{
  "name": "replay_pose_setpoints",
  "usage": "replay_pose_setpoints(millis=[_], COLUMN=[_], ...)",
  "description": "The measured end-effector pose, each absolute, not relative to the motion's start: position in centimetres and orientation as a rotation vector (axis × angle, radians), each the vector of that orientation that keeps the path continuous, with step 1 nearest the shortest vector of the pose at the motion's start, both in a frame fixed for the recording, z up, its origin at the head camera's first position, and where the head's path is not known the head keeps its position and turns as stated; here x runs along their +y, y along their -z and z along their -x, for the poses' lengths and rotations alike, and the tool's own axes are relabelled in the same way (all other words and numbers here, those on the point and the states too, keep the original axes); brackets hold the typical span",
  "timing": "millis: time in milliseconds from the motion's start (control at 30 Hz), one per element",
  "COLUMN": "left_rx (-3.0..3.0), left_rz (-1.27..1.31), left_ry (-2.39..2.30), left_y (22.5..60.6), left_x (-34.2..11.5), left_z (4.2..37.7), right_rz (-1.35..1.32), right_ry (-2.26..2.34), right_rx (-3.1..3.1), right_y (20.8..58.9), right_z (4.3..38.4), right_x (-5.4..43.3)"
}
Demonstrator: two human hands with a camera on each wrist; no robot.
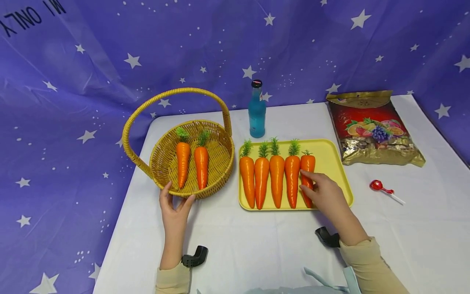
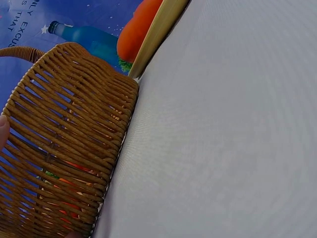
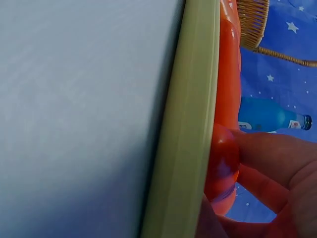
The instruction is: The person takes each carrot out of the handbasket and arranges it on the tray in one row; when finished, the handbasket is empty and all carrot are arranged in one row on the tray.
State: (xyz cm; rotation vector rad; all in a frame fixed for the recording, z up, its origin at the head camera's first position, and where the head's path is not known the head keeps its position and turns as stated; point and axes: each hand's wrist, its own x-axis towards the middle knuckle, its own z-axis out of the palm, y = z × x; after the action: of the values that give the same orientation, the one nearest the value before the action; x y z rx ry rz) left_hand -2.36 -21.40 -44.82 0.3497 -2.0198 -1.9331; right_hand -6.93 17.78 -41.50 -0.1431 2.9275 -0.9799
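Note:
A woven basket (image 1: 220,179) with a tall handle stands on the left, and two orange carrots with green tops lie inside it. My left hand (image 1: 175,212) holds the basket's near rim, thumb and fingers spread along it. On the yellow tray (image 1: 332,163) several carrots lie side by side, tops pointing away from me. With thumb and fingers my right hand (image 1: 328,198) grips the rightmost carrot (image 1: 307,163), which still lies on the tray. The right wrist view shows that carrot's tip (image 3: 222,161) between the thumb and fingers, just above the tray's edge.
A blue bottle (image 1: 257,112) stands upright behind the tray. To the right lie a red and gold candy bag (image 1: 374,130) and a red lollipop (image 1: 382,187). A white cloth (image 1: 249,245) covers the table, with a purple starry backdrop (image 1: 293,49) behind.

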Motion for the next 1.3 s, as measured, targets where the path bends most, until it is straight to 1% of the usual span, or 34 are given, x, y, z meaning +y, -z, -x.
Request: replay_pose_setpoints(millis=[367,700,900,1067,1300], left_rx=[-2.013,-2.028,-2.037,-2.02,-2.017], left_rz=[-0.32,-0.314,-0.325,-0.313,-0.309], left_ry=[1.933,1.956,1.941,1.928,1.943], left_y=[44.8,42.5,44.0,44.8,43.0], left_x=[-21.4,-20.4,-21.1,-21.6,-21.0], left_z=[2.5,2.1,2.4,2.5,2.0], right_rz=[0.139,0.121,0.129,0.205,0.348], right_ry=[0.932,0.907,0.907,1.055,1.39], right_rx=[2.922,2.869,2.899,2.967,2.69], right_y=[41.5,40.6,38.9,37.4,35.7], right_z=[7.1,6.5,6.5,7.1,8.7], right_x=[17.6,18.2,18.7,17.9,13.9])
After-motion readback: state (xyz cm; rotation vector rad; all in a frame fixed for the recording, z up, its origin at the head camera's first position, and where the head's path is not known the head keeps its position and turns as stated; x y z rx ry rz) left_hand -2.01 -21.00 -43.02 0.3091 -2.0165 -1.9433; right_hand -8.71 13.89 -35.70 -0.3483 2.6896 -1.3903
